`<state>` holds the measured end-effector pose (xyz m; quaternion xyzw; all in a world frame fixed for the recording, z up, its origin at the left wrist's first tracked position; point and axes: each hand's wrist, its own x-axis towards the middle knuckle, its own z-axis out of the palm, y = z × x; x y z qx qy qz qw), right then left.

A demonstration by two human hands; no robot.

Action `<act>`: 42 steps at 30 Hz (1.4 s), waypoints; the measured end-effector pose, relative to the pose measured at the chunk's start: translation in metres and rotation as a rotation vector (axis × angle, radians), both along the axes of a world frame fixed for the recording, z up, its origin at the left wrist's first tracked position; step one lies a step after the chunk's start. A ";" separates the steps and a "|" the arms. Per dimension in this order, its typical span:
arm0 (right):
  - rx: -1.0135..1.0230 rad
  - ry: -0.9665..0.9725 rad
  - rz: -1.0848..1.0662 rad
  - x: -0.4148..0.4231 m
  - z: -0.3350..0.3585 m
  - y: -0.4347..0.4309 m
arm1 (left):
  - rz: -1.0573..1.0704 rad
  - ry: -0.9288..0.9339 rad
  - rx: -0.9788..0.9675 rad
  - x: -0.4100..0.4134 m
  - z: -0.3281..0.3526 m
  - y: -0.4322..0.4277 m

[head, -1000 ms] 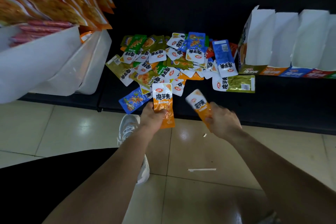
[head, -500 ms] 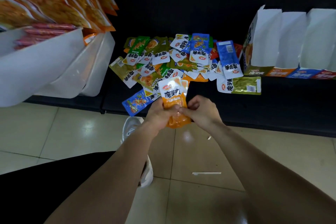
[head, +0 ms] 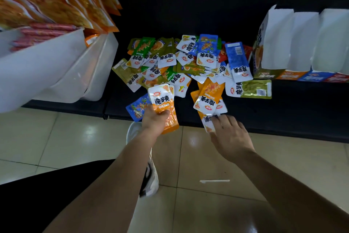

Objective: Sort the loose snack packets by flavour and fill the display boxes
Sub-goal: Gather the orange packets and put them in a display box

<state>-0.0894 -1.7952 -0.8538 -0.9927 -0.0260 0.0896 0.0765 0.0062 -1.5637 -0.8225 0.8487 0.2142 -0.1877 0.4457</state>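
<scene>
Big picture first: the pile of loose packets [head: 181, 62] sprawled across the dark shelf [head: 283, 115], greens, blues, reds and oranges all jumbled. The display boxes [head: 277, 40] stood in a row at the right, well apart from both hands, and their insides could not be seen. So this looked like the gathering stage, one flavour at a time, and orange was up.

The left hand [head: 154, 119] was clamped on a small stack of orange packets [head: 163, 100], thumb across the front, holding it upright at the shelf's front edge. The right hand [head: 229, 132] was out flat, fingers spread and near straight. Its tips rested on a lone orange packet [head: 206, 127] that hung over the shelf lip, just below two more orange ones. No grip had closed there.

The next move, I'd say, called for a pinch on that overhanging packet, then a tuck onto the stack. After that, the stack had to cross to the orange-fronted box [head: 289, 76].

Around it all, pale glossy floor tiles [head: 207, 157] ran below, catching the light. White bins [head: 56, 74] leaned in at the left under large orange bags [head: 56, 6]. A white shoe [head: 132, 130] showed under the left wrist. A paper scrap [head: 214, 181] lay on the tiles.
</scene>
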 end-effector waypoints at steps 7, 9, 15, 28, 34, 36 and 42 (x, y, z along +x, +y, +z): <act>-0.096 0.068 -0.317 0.025 0.003 -0.003 | -0.038 0.035 -0.055 -0.013 -0.003 -0.011; -0.094 0.084 -0.413 0.033 0.004 0.004 | -0.048 0.038 -0.053 -0.014 -0.006 -0.014; 0.103 0.116 -0.488 0.045 0.006 0.005 | -0.053 0.010 -0.082 -0.007 -0.010 -0.022; 0.810 0.185 -0.569 0.041 0.089 -0.084 | -0.095 -0.061 -0.253 -0.002 0.032 -0.042; 1.017 0.272 -0.413 0.047 0.122 -0.083 | -0.235 0.013 -0.406 -0.024 0.044 -0.067; 1.049 0.259 -0.452 0.054 0.117 -0.067 | -0.224 0.059 -0.505 -0.029 0.042 -0.076; 0.898 0.100 -0.550 0.072 0.091 -0.025 | -0.320 0.047 -0.465 -0.029 0.038 -0.077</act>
